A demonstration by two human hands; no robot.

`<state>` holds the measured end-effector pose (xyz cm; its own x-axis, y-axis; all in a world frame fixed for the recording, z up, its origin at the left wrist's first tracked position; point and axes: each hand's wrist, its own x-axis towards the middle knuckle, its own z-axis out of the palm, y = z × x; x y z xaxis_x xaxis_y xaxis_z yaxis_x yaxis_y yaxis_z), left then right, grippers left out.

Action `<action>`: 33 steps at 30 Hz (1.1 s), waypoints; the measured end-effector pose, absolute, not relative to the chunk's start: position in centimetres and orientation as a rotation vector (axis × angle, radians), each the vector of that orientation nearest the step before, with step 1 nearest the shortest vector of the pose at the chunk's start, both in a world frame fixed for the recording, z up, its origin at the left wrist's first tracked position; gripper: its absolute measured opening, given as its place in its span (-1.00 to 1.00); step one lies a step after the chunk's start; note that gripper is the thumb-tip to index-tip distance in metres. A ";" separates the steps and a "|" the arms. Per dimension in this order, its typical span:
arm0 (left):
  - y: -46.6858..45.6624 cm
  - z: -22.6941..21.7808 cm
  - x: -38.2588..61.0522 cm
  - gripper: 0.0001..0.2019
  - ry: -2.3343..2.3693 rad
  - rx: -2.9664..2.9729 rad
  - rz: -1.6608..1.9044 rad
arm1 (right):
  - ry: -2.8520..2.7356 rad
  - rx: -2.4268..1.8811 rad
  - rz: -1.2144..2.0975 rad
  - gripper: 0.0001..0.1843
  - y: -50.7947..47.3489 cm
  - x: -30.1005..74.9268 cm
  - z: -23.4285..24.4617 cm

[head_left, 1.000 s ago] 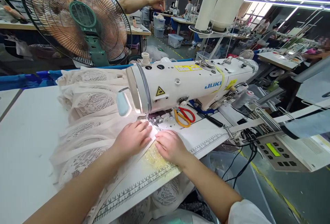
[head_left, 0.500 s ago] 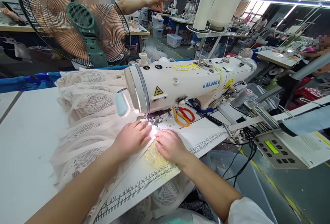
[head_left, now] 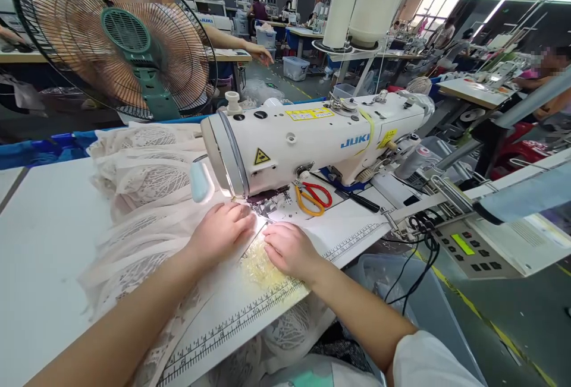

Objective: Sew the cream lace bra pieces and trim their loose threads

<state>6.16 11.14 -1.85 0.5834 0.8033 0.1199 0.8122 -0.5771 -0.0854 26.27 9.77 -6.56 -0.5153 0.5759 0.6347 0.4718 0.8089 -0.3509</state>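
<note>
Pale beige lace fabric [head_left: 149, 182] lies bunched on the left of the sewing table, and its edge runs to the presser foot [head_left: 263, 207] of a white sewing machine [head_left: 285, 143]. My left hand [head_left: 223, 229] presses on the fabric just left of the foot, fingers together and bent, thumb tucked in close. To the right, my right hand [head_left: 289, 247] is closed in a pinch at the fabric's edge, close in front of the foot. What lies between its fingertips is mostly hidden. Yellowish tape [head_left: 256, 268] on the table shows beside that hand.
Snips with red and orange handles [head_left: 314, 197] and a black-handled tool [head_left: 363, 201] lie under the machine arm. A fan [head_left: 129, 36] stands behind the table. A control box [head_left: 491, 247] hangs at right, above a clear plastic bin [head_left: 414, 304]. Another person's hand [head_left: 259, 53] reaches out beyond.
The whole view has shifted slightly left. Both my hands keep nearly the same place by the presser foot. The other person's outstretched hand behind the fan has dropped lower.
</note>
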 end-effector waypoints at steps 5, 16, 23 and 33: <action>9.7 -2.1 6.8 -0.73 -1.147 -2.808 -0.111 | -2.182 -0.762 0.172 -0.78 9.8 26.2 -6.6; 11.3 -2.9 5.2 -0.66 -1.024 -2.760 -0.114 | -2.167 -0.738 0.175 -0.77 10.0 26.3 -6.6; 12.7 -3.0 4.8 -0.62 -1.167 -2.733 -0.069 | -2.171 -0.738 0.150 -0.75 10.3 26.2 -6.6; 3.3 3.1 7.6 -0.55 -1.964 -2.478 0.800 | -2.167 -0.741 0.252 -0.78 10.2 26.4 -6.4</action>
